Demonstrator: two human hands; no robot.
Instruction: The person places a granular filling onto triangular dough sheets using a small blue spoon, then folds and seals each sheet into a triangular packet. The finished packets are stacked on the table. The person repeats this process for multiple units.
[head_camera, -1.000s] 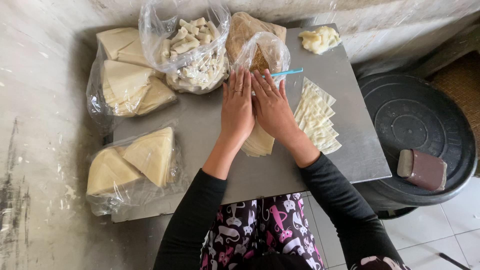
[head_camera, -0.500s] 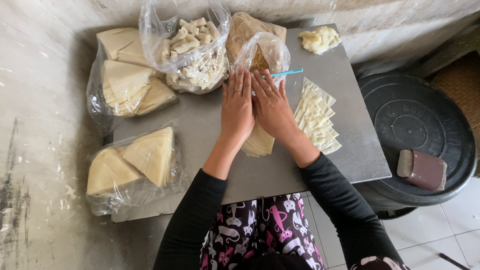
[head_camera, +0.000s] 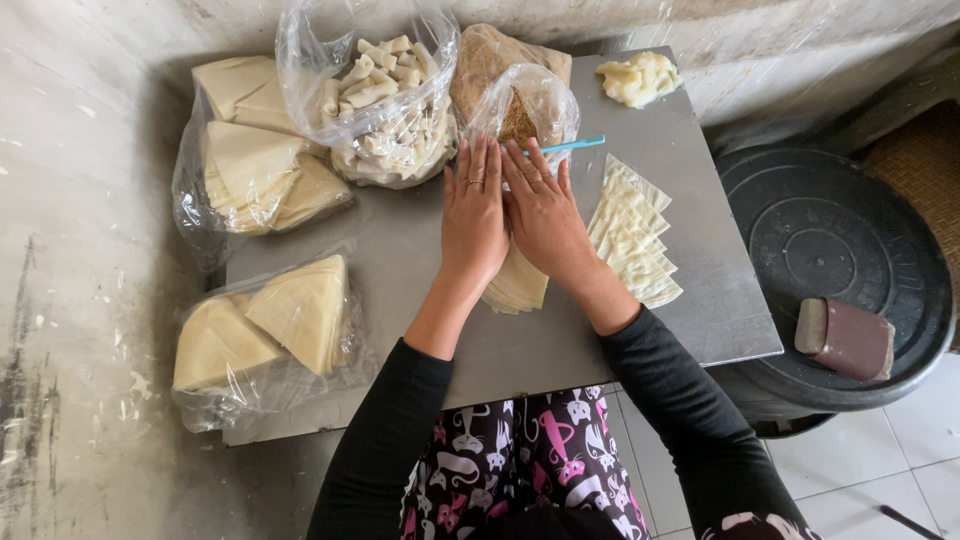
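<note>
My left hand (head_camera: 474, 215) and my right hand (head_camera: 541, 210) lie flat side by side, palms down, on a stack of thin pale dough sheets (head_camera: 518, 285) on the grey metal tabletop (head_camera: 400, 240). Only the near edge of that stack shows below my wrists. What is under the palms is hidden. Just right of my right hand lies a fanned row of triangular dough strips (head_camera: 632, 235). A light blue stick (head_camera: 570, 146) pokes out by my right fingertips, next to a small bag of brown filling (head_camera: 520, 115).
A clear bag of rolled white pastries (head_camera: 385, 90) stands at the back. Bagged triangular wrappers lie at the left rear (head_camera: 255, 170) and left front (head_camera: 270, 325). A lump of dough (head_camera: 638, 78) sits at the back right. A black round lid (head_camera: 835, 255) with a brown block (head_camera: 848, 338) is at right.
</note>
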